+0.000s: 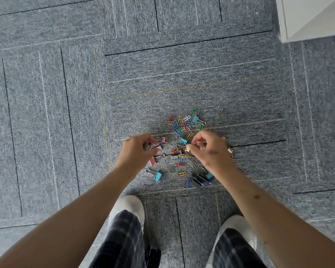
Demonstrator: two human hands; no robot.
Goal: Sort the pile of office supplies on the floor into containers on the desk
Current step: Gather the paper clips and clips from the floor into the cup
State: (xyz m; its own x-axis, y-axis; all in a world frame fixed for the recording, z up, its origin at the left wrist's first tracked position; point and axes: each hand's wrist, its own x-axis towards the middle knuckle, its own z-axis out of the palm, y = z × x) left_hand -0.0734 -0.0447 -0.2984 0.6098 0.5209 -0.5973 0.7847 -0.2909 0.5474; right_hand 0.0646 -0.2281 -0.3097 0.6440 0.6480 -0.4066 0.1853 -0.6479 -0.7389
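A pile of coloured paper clips (182,125) and binder clips lies scattered on the grey carpet in front of my feet. My left hand (137,151) reaches down at the pile's left side, fingers closed around several binder clips. My right hand (209,149) is at the pile's right side, thumb and fingers pinched on a small yellow binder clip (187,148). A blue binder clip (157,176) lies near my left wrist, a pink one (152,161) just under my left hand, and dark binder clips (200,180) lie below my right wrist.
Grey carpet tiles (66,113) cover the floor all round. A white furniture corner (307,20) stands at the upper right. My two white shoes (130,206) and plaid trouser legs are at the bottom of the view, close to the pile.
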